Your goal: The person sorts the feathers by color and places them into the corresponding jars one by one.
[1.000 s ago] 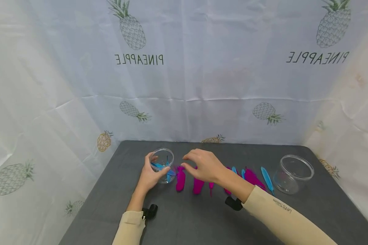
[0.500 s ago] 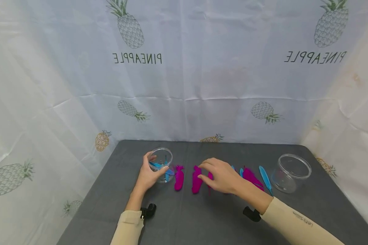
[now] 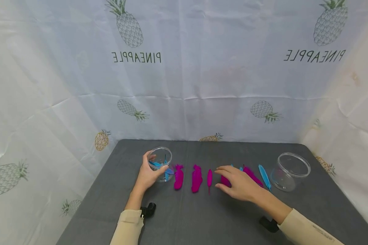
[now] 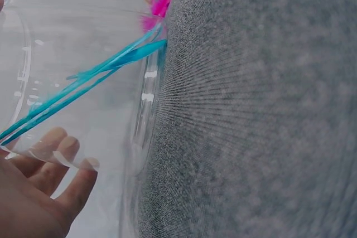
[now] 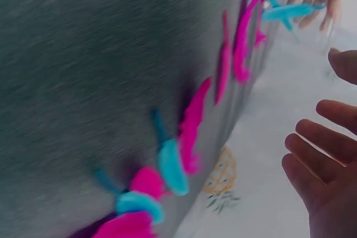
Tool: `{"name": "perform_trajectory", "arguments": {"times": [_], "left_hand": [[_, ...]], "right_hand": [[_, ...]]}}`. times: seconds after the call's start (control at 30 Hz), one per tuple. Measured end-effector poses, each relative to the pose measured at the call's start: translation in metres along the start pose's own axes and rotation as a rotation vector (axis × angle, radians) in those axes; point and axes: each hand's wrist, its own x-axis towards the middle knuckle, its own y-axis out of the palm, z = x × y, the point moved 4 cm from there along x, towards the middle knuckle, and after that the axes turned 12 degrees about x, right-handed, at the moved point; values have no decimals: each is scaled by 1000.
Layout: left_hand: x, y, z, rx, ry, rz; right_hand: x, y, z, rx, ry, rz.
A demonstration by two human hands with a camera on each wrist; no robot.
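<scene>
My left grip is curved round a clear, cylindrical plastic jar, thumb across the near side, fingers round the far side, the jar's mouth facing up. Inside it, next to my fingers, slim bright-blue feathers lean across one another. My right grip hovers half open above the dark grey, cloth-covered surface, thumb and fingers apart and loosely bent, nothing between them.

Partly hidden beneath it lies a fluffy magenta feather. Just left of those fingertips lies a slim, straight magenta feather; farther left, towards my other grip, are a broad, soft magenta feather and a plump magenta feather near the jar. Right of my right grip lie a long magenta feather and a smooth, flat blue feather; beyond those stands a second clear, wide-mouthed plastic jar, apart from my hand.
</scene>
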Motion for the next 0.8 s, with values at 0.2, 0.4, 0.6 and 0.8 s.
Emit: {"name": "perform_trajectory", "arguments": {"times": [0.2,0.4,0.6,0.8], "left_hand": [[-1,-1,-1,-1,-6,-4],[0,0,0,10,-7,-7],[0,0,0,16,-7,-10],[-1,-1,-2,9,-10,-8]], "right_hand": [[-17,-1,-20,19,68,-7],[-30,1,-39,42,123,-11],[-41,6,-53,76,170,50],[-49,10,-64,107,216,124]]}}
